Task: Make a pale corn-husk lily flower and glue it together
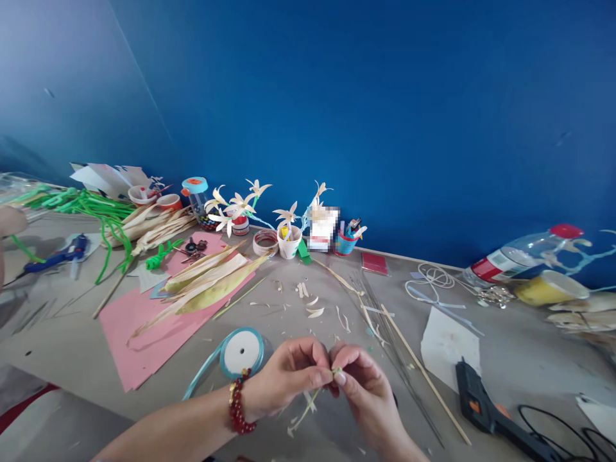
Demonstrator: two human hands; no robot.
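Your L hand [301, 367], w/ dark-red bead bracelet [237, 407] at the wrist, & R hand [364, 384] meet at the fingertips, pinching a small pale-green piece [337, 371] btwn them. White round spool w/ blue ribbon [235, 360] lies nr your L wrist; black corded glue gun [481, 399] to your R, tip over white paper sheet [445, 337].

Grey tabletop [285, 324] is cluttered. Left: pink paper sheets [126, 330], ribbon spool [235, 359] near them. Middle: pale scraps [315, 313], thin wires [403, 362], wooden stick [423, 370]. Right: black glue gun [475, 396], white cord [443, 280]. Back edge: white cup [289, 248], pen cup [344, 246], tape roll [265, 249].
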